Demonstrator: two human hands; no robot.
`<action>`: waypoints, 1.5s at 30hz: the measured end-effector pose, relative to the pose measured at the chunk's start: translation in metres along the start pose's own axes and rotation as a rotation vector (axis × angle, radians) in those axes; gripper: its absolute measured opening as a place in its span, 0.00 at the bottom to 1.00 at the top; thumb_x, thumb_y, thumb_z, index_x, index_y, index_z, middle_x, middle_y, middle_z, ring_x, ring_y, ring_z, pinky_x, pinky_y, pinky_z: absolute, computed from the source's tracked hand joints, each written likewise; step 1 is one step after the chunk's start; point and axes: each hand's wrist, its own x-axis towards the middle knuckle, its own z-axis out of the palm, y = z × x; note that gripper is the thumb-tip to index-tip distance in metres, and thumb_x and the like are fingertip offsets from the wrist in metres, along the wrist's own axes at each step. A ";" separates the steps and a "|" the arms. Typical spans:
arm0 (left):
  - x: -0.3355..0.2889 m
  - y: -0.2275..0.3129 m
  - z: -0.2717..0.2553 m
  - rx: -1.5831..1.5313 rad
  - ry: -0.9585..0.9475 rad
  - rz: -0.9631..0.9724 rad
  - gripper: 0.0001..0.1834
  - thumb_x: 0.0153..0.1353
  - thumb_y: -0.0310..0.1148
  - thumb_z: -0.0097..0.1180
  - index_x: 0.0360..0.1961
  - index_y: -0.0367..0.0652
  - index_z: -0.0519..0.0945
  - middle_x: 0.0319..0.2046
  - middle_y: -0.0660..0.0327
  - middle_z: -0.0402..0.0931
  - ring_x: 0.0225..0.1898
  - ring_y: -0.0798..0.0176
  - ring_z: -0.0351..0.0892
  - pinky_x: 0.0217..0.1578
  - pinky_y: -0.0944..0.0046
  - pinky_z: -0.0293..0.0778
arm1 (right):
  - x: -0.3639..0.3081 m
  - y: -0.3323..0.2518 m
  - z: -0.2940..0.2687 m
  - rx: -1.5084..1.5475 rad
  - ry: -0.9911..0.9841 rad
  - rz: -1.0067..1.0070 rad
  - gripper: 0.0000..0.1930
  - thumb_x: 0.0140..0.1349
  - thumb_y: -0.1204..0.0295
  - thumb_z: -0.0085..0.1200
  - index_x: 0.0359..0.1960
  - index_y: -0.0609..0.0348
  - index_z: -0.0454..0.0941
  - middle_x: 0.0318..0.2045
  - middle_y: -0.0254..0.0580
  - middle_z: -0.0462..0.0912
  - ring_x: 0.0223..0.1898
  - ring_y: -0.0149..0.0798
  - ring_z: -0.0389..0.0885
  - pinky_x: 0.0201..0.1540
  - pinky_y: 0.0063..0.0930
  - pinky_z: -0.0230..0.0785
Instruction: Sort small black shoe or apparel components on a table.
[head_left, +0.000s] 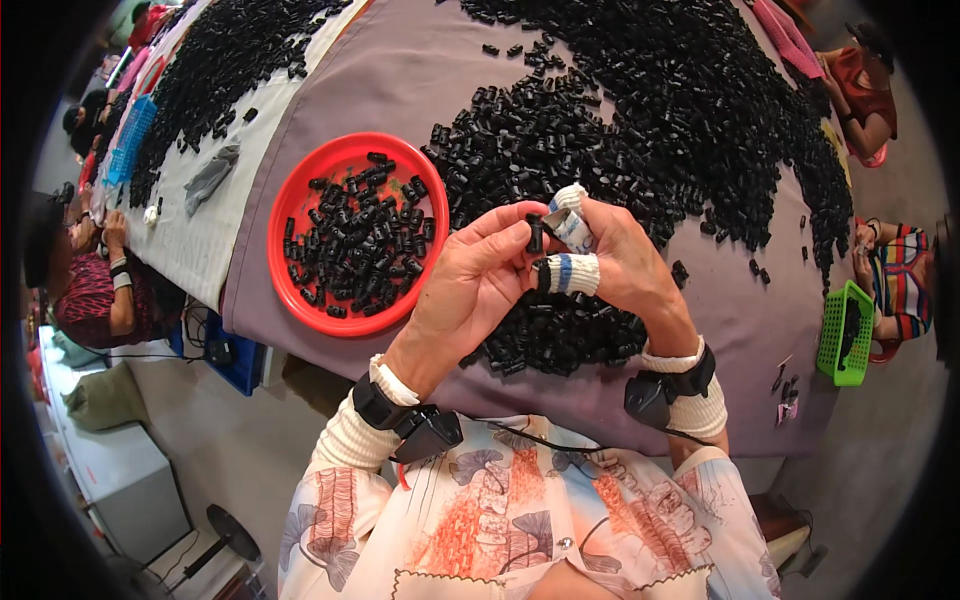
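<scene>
Black cylindrical part (535,236) sits pinched in left hand (468,277); right hand (625,255) curls beside it, can't tell its grip; round red plastic tray (277,240) near left hand

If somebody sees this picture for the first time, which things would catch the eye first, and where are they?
Probably the great spread of small black parts across the mauve tablecloth, ahead of the person. Next, perhaps, the bright red round tray to the left, holding more such parts. At the centre, the left hand holds a single black piece, with the right hand and its white-and-blue finger wraps close by.
</scene>
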 end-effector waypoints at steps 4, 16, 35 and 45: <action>0.002 -0.003 0.003 0.035 0.020 -0.014 0.13 0.61 0.28 0.48 0.47 0.35 0.72 0.34 0.60 0.75 0.36 0.69 0.75 0.36 0.67 0.73 | -0.003 -0.002 -0.005 -0.056 -0.030 0.015 0.18 0.41 0.62 0.65 0.28 0.62 0.73 0.20 0.35 0.74 0.22 0.29 0.71 0.26 0.25 0.65; 0.004 -0.006 0.004 0.083 0.023 -0.013 0.13 0.61 0.28 0.48 0.46 0.34 0.73 0.35 0.60 0.75 0.36 0.70 0.74 0.36 0.68 0.72 | -0.004 0.005 -0.007 -0.043 -0.071 0.026 0.19 0.42 0.61 0.63 0.28 0.62 0.73 0.19 0.39 0.74 0.21 0.32 0.72 0.26 0.26 0.65; 0.008 -0.013 0.001 0.133 0.030 0.022 0.11 0.60 0.27 0.50 0.43 0.33 0.74 0.36 0.59 0.75 0.34 0.71 0.74 0.33 0.71 0.73 | -0.007 0.018 -0.005 -0.105 -0.096 -0.103 0.18 0.48 0.61 0.59 0.28 0.64 0.69 0.18 0.45 0.72 0.19 0.42 0.71 0.24 0.31 0.63; 0.006 -0.014 0.005 0.031 0.022 -0.015 0.11 0.61 0.27 0.48 0.44 0.34 0.74 0.35 0.59 0.75 0.34 0.70 0.74 0.34 0.70 0.73 | -0.009 0.012 -0.007 0.039 -0.021 -0.014 0.19 0.44 0.59 0.63 0.25 0.63 0.72 0.17 0.35 0.70 0.20 0.28 0.67 0.24 0.25 0.62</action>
